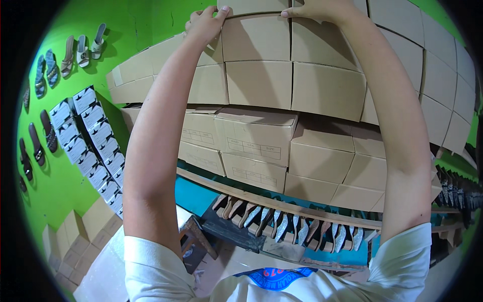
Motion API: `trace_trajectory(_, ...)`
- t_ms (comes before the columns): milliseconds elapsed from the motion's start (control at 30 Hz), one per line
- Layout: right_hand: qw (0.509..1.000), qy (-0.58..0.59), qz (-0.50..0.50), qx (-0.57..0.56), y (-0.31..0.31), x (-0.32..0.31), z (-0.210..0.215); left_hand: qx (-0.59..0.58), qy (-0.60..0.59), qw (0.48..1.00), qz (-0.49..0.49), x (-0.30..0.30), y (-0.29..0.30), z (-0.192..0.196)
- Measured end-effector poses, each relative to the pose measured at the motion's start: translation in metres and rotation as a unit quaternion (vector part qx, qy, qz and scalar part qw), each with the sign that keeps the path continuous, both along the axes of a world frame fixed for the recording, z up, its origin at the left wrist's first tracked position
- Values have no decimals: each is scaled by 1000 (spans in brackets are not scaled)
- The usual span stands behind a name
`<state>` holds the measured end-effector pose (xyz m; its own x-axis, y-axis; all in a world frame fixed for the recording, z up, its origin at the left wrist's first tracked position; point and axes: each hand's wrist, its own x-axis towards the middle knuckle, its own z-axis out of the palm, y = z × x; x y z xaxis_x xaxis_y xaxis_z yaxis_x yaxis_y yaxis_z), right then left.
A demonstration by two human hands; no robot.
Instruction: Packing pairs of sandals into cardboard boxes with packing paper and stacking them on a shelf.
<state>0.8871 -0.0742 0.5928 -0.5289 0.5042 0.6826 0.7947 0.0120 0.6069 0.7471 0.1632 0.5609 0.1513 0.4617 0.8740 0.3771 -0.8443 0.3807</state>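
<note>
At the top edge of the head view, a brown cardboard box [254, 6] sits on the upper row of a tall stack, partly cut off by the frame. My left hand [205, 25] grips its left side, thumb at the lower corner. My right hand [322, 10] has hold of the right side, its thumb near the lower right corner. Both arms are raised and stretched far forward. Directly under the held box is another closed cardboard box [256, 38], with more of the same kind to both sides.
Lower cardboard boxes [256, 138] rest on a wooden shelf edge [282, 201]. Beneath it hangs a row of shoes [282, 226]. Sandals [68, 55] are mounted on the green wall, left. White patterned boxes [93, 146] stand stacked below, with small brown boxes [75, 231] nearer.
</note>
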Motion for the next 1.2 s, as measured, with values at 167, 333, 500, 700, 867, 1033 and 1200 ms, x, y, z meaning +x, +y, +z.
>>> trace_trajectory(167, 957, 47, -260, 118, 6, -27, -14, -7, 30, 999, 41, -8, -7, -5)
trace_trajectory(333, 954, 55, -247, 162, 16, -25, -26, -7, 72, 996, 58, -11, -12, -14)
trace_trajectory(500, 952, 78, -182, 232, 40, -15, -35, 120, 65, 983, 126, -22, -11, -26)
trace_trajectory(700, 966, -29, -177, 187, 84, -22, -51, 168, 184, 934, 254, -39, -43, -52)
trace_trajectory(867, 967, 0, -148, 207, 100, -22, -63, 99, 254, 915, 296, -66, -60, -66)
trace_trajectory(1033, 975, 66, -183, 107, 102, -32, -55, 38, 299, 902, 310, -92, -72, -78)
trace_trajectory(1200, 970, 69, -149, 178, 107, -28, -62, 22, 300, 899, 318, -102, -87, -87)
